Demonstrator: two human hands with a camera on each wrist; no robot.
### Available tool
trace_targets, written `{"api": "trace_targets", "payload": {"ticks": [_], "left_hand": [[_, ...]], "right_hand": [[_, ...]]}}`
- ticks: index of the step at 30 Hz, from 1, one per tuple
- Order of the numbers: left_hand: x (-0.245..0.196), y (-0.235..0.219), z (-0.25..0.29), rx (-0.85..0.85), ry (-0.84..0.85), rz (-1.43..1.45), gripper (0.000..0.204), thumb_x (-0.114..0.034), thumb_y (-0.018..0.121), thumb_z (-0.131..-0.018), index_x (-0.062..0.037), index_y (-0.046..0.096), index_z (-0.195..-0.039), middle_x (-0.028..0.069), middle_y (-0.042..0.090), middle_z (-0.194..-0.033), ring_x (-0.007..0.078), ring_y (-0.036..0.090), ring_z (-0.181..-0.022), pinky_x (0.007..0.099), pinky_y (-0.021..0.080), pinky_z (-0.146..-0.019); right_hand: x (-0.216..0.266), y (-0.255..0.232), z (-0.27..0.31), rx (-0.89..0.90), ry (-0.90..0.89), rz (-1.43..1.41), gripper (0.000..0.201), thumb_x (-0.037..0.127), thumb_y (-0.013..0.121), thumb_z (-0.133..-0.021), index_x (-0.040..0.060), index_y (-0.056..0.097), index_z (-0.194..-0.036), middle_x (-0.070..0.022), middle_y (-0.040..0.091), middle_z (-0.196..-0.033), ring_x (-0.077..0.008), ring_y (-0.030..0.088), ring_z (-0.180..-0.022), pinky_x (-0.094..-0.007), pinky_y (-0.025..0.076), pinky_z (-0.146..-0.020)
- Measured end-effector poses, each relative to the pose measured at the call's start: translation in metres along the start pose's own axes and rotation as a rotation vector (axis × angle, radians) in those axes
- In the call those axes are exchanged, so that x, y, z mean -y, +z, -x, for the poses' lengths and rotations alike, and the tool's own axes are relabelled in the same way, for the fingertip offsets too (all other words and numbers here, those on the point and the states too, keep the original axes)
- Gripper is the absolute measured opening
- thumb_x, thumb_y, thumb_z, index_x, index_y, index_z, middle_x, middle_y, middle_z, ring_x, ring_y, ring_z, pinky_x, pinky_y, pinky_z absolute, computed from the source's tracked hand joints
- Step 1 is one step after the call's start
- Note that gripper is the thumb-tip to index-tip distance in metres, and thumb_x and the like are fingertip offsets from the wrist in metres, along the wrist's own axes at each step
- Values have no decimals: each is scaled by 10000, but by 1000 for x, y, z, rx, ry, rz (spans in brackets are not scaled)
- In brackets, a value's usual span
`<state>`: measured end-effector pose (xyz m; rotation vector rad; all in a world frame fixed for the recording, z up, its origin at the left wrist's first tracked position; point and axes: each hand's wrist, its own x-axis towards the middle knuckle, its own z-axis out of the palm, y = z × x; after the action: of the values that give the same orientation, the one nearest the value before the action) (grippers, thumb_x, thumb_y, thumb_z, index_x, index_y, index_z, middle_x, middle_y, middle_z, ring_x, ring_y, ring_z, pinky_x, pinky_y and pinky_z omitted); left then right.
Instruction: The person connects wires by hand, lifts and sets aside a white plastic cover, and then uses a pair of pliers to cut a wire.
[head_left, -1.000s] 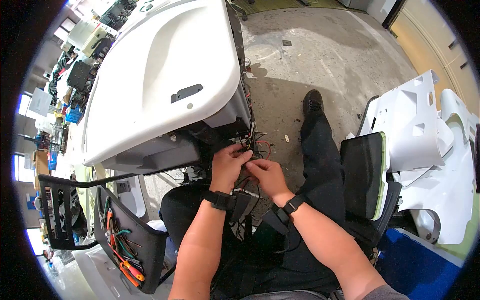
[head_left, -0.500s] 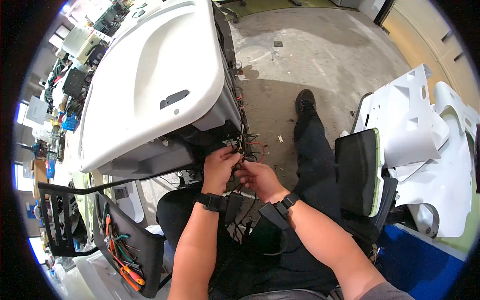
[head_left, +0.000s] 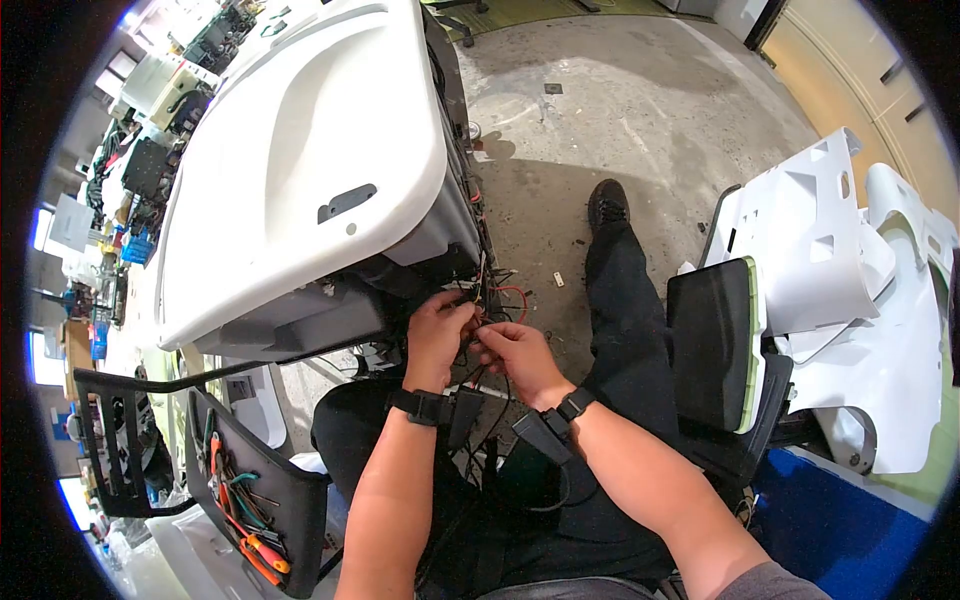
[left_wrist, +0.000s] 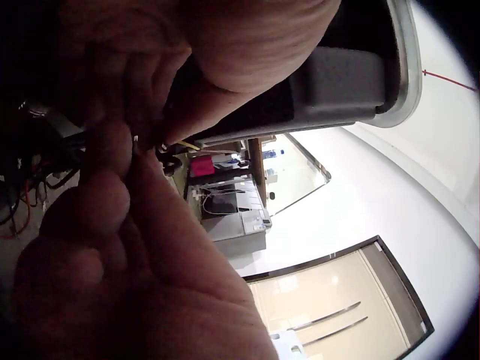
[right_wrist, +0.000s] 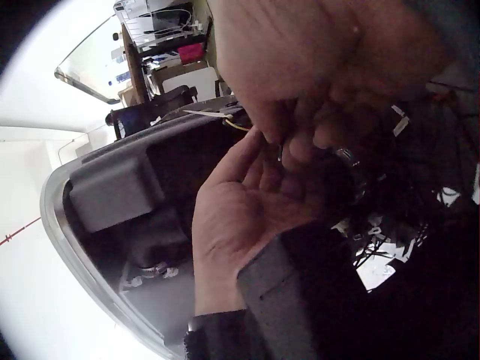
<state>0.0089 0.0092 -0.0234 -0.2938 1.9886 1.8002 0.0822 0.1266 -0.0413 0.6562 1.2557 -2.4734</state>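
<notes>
- Left hand (head_left: 434, 338), right hand (head_left: 528, 360) together, fingertips pinching thin wiring (head_left: 479, 318) between them.
- Red wire (head_left: 525, 297) loops just right of fingertips.
- White panel (head_left: 345, 120): far left.

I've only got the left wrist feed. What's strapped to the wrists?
Observer: The head view shows black straps at the wrists of both left hand and right hand.
Operator: Tools nearby?
Observer: Yes, hand tools lie on a dark panel at the person's left.
Operator: And to the right?
Observer: A black pad with a pale green edge, just beyond the right leg.
</notes>
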Motion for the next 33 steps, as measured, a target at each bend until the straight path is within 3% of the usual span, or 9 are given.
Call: {"api": "trace_targets", "payload": {"ticks": [4,7,14,20,33], "left_hand": [[-6,3,5,-112,32,-17,279,-110,579,-797,38,580,-1033,67,629,-806,120,578,-676,242,450,-598],[-5,3,3,-175,122,-125,259,-149,572,-824,-2,595,-1036,45,624,-844,115,567,-699,237,439,-614],[-5,8,1,-206,206,-44,267,-182,587,-839,-2,596,-1036,32,615,-831,106,554,-696,235,430,-604],[-7,14,-4,-259,177,-93,238,-156,598,-837,25,609,-992,28,604,-797,89,522,-649,223,403,-556],[-8,21,-12,-296,73,139,140,-151,637,-786,-30,624,-854,-15,566,-714,78,474,-590,221,357,-515]], "right_hand": [[1,1,1,-31,-22,35,194,189,566,-869,14,615,-936,-27,633,-795,-83,546,-654,-212,414,-558],[-1,-1,-1,-11,-25,35,197,188,568,-867,10,615,-936,-29,634,-796,-81,538,-649,-212,411,-563],[-1,-2,-2,17,-13,71,187,205,572,-869,34,608,-935,-21,635,-827,-65,526,-665,-210,414,-591],[-9,-1,-6,-9,-30,46,222,192,577,-862,-8,623,-946,-39,641,-801,-82,537,-659,-225,426,-606],[-10,0,-9,2,-61,68,213,168,578,-858,-24,614,-944,-56,640,-807,-105,574,-686,-232,451,-634]]}}
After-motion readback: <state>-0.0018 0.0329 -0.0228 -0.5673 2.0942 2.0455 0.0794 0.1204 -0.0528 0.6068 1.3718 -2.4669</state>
